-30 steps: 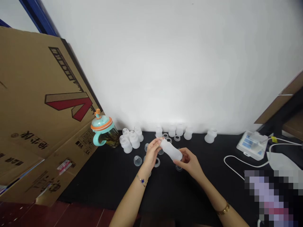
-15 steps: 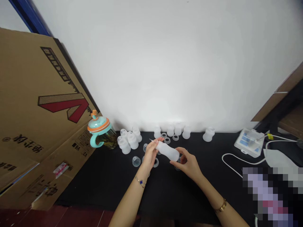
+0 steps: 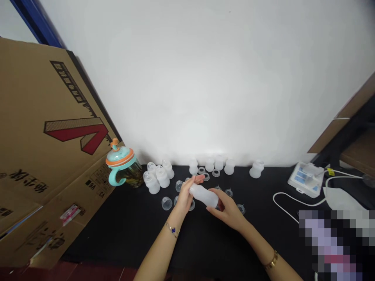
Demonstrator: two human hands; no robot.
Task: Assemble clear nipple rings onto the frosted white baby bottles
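Note:
Between both hands a frosted white bottle (image 3: 205, 196) lies tilted, its narrower end at the left. My left hand (image 3: 186, 192) is closed round that narrower end, some fingers stretched out behind it. The thumb and fingers of my right hand (image 3: 225, 207) grip the wide bottom end. Several clear caps (image 3: 166, 203) and rings (image 3: 216, 173) lie around and behind the hands on the black table (image 3: 131, 230). Several small clear nipple-like parts (image 3: 229, 192) are near my right hand.
Several bottles with clear tops (image 3: 152, 183) stand at the left, beside a teal and orange lidded jug (image 3: 125, 166). More open white bottles (image 3: 229, 167) line the wall (image 3: 199, 78). A cardboard box (image 3: 29, 117) stands far left; a white case (image 3: 306, 179) and cable (image 3: 310, 204) lie right.
My right hand has shifted slightly left and wraps further over the bottle's bottom end. Small clear parts beside it are now uncovered. The whole view has shifted slightly.

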